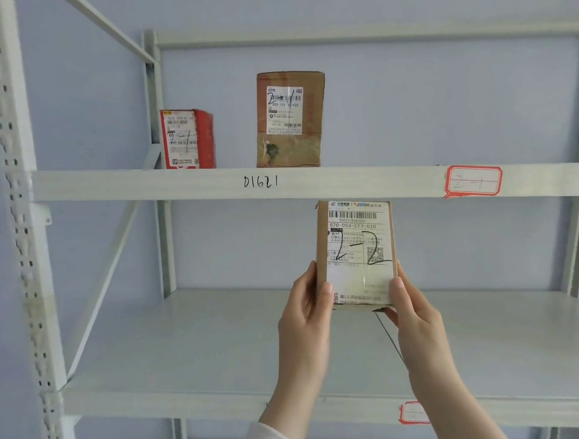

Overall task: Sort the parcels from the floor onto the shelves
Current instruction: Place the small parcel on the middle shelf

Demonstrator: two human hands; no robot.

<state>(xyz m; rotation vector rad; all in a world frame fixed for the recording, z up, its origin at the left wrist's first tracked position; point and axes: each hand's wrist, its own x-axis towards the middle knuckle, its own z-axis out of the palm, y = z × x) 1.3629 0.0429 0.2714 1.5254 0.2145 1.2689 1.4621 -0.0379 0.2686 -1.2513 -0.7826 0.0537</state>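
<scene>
Hands share the hold: the left hand [305, 319] and the right hand [414, 317] each pinch a lower side edge of the small brown cardboard parcel [355, 248] with its white label hand-marked 2-2 — thumbs on the label face, other fingers wrapped behind. It stands upright, long axis vertical, under the pale upper shelf beam [172, 180] and over the pale grey lower shelf board [187, 350]. That board lies below and beyond the fingers, neither hand nearer, so the set-down looks like a short push away and down.
</scene>
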